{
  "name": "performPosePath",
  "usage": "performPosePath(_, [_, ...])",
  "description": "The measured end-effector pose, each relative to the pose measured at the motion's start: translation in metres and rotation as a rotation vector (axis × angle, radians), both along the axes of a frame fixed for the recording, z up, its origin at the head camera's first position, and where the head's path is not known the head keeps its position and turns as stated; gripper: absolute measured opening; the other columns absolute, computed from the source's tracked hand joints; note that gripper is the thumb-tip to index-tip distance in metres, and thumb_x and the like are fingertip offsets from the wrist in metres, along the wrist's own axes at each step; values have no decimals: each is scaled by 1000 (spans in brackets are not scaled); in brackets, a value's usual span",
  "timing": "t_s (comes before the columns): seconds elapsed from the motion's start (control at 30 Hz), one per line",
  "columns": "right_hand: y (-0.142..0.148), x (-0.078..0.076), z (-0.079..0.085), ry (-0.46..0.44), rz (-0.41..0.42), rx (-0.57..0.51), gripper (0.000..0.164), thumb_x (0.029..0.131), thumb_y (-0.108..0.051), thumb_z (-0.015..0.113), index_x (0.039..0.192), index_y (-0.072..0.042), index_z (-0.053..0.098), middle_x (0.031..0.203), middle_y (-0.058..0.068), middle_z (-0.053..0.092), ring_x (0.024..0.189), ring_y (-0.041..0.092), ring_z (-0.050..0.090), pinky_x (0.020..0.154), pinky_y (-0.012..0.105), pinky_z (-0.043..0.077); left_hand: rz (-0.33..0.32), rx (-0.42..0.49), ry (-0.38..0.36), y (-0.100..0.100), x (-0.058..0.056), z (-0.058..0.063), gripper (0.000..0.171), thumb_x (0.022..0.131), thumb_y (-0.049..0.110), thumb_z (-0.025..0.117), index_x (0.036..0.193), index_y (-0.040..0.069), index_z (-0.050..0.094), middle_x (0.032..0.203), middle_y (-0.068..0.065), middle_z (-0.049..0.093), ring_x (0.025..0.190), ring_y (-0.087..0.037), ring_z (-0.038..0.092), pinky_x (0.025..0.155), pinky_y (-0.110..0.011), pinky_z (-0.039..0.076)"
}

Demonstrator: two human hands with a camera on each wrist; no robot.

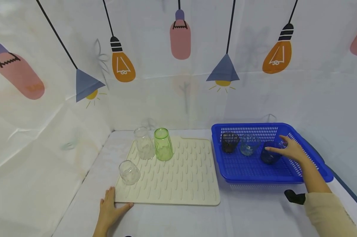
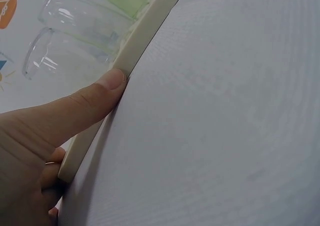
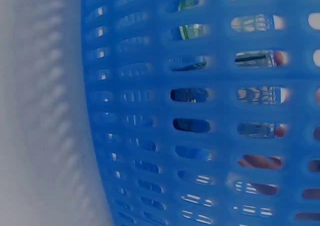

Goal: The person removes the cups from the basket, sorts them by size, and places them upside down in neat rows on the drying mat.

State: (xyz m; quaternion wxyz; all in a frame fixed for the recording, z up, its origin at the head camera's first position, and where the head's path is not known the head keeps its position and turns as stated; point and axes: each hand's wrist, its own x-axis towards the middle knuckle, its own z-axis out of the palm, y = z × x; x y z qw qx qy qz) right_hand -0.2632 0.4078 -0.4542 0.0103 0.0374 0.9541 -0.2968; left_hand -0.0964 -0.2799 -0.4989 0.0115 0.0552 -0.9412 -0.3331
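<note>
On the table lies a cream draining mat [image 1: 190, 177]. My left hand [image 1: 108, 210] rests at its near left corner, the thumb against the front edge and the fingers along the left side. Standing on the mat are a tall clear glass [image 1: 144, 144], a green glass [image 1: 163, 146] and a short clear glass [image 1: 129, 172]. My right hand [image 1: 292, 150] reaches into a blue plastic basket [image 1: 237, 176], thumb and fingers spread over a dark blue glass [image 1: 268, 156]. Beside that glass are a clear glass [image 1: 249, 144] and a dark grey glass [image 1: 230, 143].
The basket's slotted wall [image 3: 150, 81] fills most of the right wrist view and blocks much of what lies behind it. White table surface [image 1: 178, 220] lies in front of the mat. A white sheet [image 1: 154, 102] with printed lamps hangs behind.
</note>
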Motion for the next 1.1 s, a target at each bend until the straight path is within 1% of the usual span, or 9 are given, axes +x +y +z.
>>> performPosePath(0.1, [24, -19, -29, -22, 52, 7, 112, 80, -60, 63, 149, 3, 1, 140, 44, 20, 124, 61, 24, 88, 75, 31, 1, 9, -2, 0, 0, 0, 109, 72, 35, 78, 138, -23, 13, 143, -44, 11, 134, -56, 6, 107, -67, 0])
performPosePath(0.17, [24, -20, -33, -40, 84, 8, 113, 79, -57, 66, 148, 5, 2, 139, 45, 21, 123, 62, 24, 88, 75, 31, 1, 9, 2, 0, 0, 1, 109, 72, 35, 78, 138, -23, 13, 143, -44, 11, 134, -56, 6, 107, -67, 0])
performPosePath(0.27, [1, -4, -12, -85, 117, 5, 115, 76, -52, 72, 143, 14, 7, 135, 48, 21, 120, 64, 23, 89, 74, 31, 1, 6, 10, 1, 0, 1, 109, 72, 35, 78, 138, -23, 14, 143, -44, 12, 134, -56, 7, 107, -67, 1])
performPosePath(0.37, [-25, 17, 16, -92, 125, 6, 113, 74, -46, 75, 138, 21, 11, 130, 49, 24, 117, 64, 27, 89, 73, 33, 3, 2, 14, 1, 0, 1, 109, 71, 36, 78, 138, -23, 14, 142, -44, 12, 134, -56, 7, 107, -67, 1])
performPosePath(0.43, [-37, 26, 28, -82, 131, 11, 108, 76, -42, 75, 136, 24, 13, 128, 49, 27, 115, 63, 30, 89, 71, 35, 4, 3, 11, 0, 0, 0, 109, 71, 36, 78, 138, -23, 14, 142, -44, 12, 134, -56, 7, 107, -67, 1])
performPosePath(0.63, [-45, 34, 36, -32, 119, 2, 100, 76, -34, 77, 132, 26, 21, 123, 48, 36, 111, 61, 38, 88, 68, 40, 4, 2, 9, -1, 0, -1, 109, 72, 35, 78, 138, -23, 13, 143, -43, 11, 134, -55, 7, 107, -67, 1])
performPosePath(0.73, [-32, 26, 21, 12, 100, -29, 102, 74, -36, 78, 134, 23, 20, 124, 47, 36, 110, 60, 38, 83, 67, 42, 3, -1, 19, 0, 0, -1, 109, 71, 35, 78, 138, -23, 14, 142, -44, 12, 134, -56, 8, 106, -68, 2])
performPosePath(0.97, [25, -13, -50, 163, 14, -65, 112, 74, -52, 75, 147, 6, 13, 132, 37, 39, 115, 55, 41, 85, 69, 40, -1, -2, 16, 0, 0, -1, 109, 72, 36, 78, 138, -23, 14, 142, -44, 11, 134, -56, 7, 106, -68, 2])
performPosePath(1.1, [28, -12, -60, 220, -21, -114, 110, 75, -51, 74, 151, -4, 10, 137, 33, 38, 118, 54, 40, 86, 71, 37, 4, -3, -8, 1, 0, 1, 109, 72, 35, 78, 137, -24, 13, 142, -44, 11, 134, -56, 8, 107, -67, 2])
